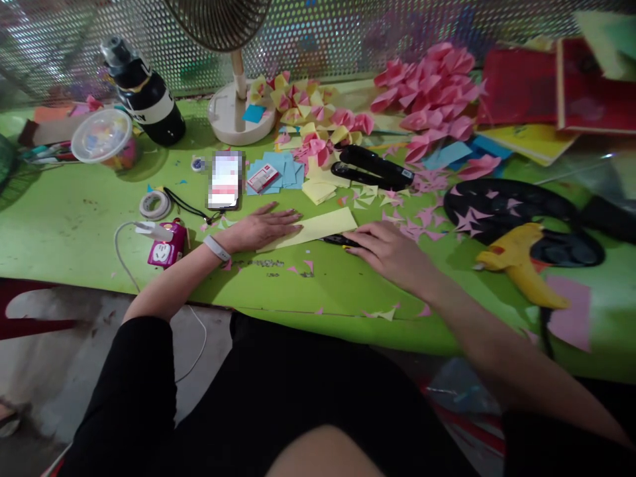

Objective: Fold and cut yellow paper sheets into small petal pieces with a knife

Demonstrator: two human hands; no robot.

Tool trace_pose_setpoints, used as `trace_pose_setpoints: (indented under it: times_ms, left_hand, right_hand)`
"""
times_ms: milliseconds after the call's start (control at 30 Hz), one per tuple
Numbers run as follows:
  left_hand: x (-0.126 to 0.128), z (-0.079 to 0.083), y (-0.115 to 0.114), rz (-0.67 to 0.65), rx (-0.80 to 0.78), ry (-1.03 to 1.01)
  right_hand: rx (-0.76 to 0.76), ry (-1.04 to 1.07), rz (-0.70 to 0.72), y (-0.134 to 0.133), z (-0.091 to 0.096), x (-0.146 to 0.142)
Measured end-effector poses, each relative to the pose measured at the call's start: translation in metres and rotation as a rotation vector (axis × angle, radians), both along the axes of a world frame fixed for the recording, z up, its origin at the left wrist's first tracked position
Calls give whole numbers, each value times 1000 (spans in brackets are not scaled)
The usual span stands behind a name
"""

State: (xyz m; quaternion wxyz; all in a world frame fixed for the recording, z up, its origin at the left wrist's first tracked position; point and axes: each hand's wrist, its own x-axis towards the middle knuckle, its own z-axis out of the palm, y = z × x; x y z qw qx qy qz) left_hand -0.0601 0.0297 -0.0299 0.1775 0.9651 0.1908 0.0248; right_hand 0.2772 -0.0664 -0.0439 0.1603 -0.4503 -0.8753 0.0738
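Wearing black clothing [308, 391] nearest the camera, sitting on the near side of a yellow paper strip [328, 225]. Pressing the left hand [261, 227] flat, palm down, over the strip's left part. Gripping a slim dark tool [335, 239], perhaps a cutter, in the right hand [390, 255], fingers curling round it just beside the strip's right end. Lining the tool up roughly along the strip's near edge, not showing whether touching it. Running the strip's long axis from near left to far right, leftward of the right hand; bringing the left hand nearer, being right upon it. Having a black stapler [372, 167] beyond the strip to the right, blue paper squares [289, 169] beyond it leftward.
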Motion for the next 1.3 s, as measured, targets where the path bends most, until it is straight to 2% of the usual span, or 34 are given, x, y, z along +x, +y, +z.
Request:
trace_pose_setpoints:
  times_ms: [167,367,633,1033,1300]
  left_hand:
    - [0,-1,-1,2,7,25]
    - [1,-1,-2,3,19,38]
    - [0,-1,-2,17,-1,26]
    - [0,-6,-1,9,0,-34]
    - [-1,-7,-1,8,-18,-56]
  right_hand:
    - [-41,56,40,-7,4,6]
    - [-46,69,20,-9,0,5]
    - [-48,113,-29,-9,1,16]
    - [-108,55,13,3,3,-20]
    - [-91,95,49,1,4,-17]
